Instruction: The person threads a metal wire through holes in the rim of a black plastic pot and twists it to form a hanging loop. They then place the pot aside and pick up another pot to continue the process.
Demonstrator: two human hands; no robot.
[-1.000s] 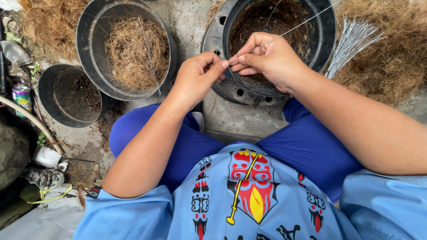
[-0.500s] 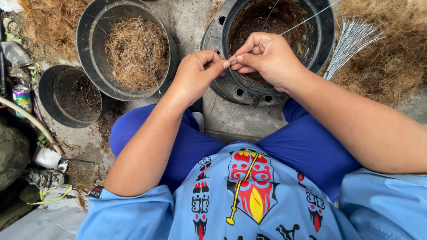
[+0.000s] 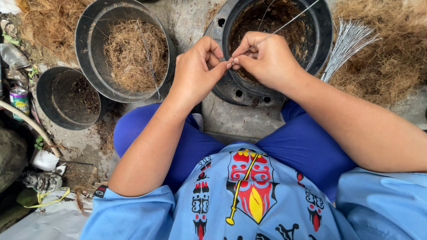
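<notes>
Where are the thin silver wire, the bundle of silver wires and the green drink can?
thin silver wire (image 3: 284, 27), head view, mid-length.
bundle of silver wires (image 3: 344, 46), head view, fanned middle.
green drink can (image 3: 20, 101), head view, side.

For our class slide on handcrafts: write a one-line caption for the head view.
Both hands, left hand and right hand, pinch a thin wire above a black pot.

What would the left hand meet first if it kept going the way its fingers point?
The left hand points right, its fingertips meeting the right hand at the thin wire pinched between them. Those fingers come first; the black pot lies beneath, depth unclear.
</notes>
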